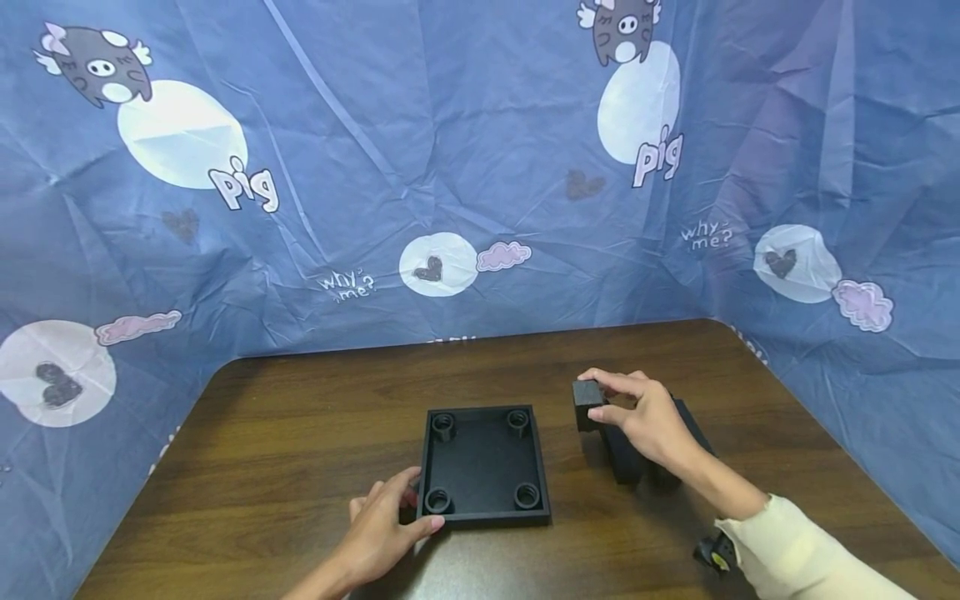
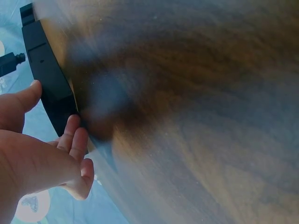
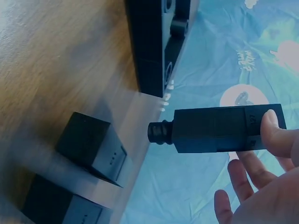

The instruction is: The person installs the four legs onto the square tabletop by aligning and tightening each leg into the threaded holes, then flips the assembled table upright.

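Note:
A square black panel (image 1: 486,462) with a raised rim lies on the table, with a round threaded socket at each inside corner. My left hand (image 1: 382,525) grips its near-left corner, thumb on the near edge and fingers along the left side; the left wrist view shows the panel (image 2: 49,65) edge-on. To the right, my right hand (image 1: 648,417) pinches a black square-section leg (image 3: 210,129) by its plain end between thumb and fingers. The leg's threaded stub points toward the panel side in the right wrist view, apart from the panel.
Two more black legs, the nearer (image 3: 88,144) and the other (image 3: 60,205), lie on the wooden table (image 1: 300,433) below my right hand. A blue printed cloth (image 1: 487,167) hangs behind and around the table. A small dark device (image 1: 716,552) sits by the right sleeve.

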The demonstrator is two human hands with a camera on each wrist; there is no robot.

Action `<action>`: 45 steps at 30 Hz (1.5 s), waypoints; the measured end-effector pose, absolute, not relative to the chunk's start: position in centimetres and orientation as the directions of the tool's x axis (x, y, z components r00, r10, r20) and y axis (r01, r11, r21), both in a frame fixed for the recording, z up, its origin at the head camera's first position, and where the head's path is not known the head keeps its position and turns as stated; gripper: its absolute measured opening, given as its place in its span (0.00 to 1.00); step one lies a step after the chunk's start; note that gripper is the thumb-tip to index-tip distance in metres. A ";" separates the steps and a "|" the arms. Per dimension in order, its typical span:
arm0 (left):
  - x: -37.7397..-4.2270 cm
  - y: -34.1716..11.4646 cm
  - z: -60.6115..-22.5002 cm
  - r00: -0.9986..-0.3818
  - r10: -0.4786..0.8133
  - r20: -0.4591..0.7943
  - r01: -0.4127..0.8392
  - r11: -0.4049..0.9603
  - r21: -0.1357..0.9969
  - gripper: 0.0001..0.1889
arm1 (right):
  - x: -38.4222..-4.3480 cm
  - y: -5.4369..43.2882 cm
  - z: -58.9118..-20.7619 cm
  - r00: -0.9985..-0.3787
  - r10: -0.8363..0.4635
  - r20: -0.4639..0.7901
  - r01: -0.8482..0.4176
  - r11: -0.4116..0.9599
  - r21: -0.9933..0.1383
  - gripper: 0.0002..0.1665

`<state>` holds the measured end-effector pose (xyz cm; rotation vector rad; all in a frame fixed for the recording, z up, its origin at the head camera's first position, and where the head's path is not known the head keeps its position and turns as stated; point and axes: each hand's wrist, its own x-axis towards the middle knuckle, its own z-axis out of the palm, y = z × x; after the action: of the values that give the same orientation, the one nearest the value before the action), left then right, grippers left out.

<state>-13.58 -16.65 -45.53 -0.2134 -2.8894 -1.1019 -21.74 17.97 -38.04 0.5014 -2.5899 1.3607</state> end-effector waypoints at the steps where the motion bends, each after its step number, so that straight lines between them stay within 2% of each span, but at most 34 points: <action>1: -13.6 -16.6 -45.5 -0.990 0.112 0.088 0.142 0.737 0.661 0.37 | -21.8 18.0 -37.9 -0.930 -0.210 0.302 -0.367 0.524 -0.768 0.25; 12: -13.7 -16.8 -45.5 -0.990 0.112 0.081 0.137 0.736 0.663 0.37 | -22.3 17.8 -36.7 -0.924 -0.182 0.335 -0.381 0.474 -0.794 0.24; 22: -13.6 -16.7 -45.5 -0.991 0.113 0.068 0.130 0.747 0.652 0.37 | -22.4 17.8 -36.1 -0.956 -0.177 0.234 -0.285 0.371 -0.884 0.26; 45: -13.6 -16.5 -45.5 -0.988 0.116 0.102 0.155 0.750 0.643 0.38 | -22.9 16.1 -35.8 -0.961 -0.172 0.216 -0.264 0.342 -0.902 0.26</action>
<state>-13.65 -16.46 -45.45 -0.2238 -2.8865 -1.0689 -22.88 16.10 -35.80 0.4081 -2.5051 1.7083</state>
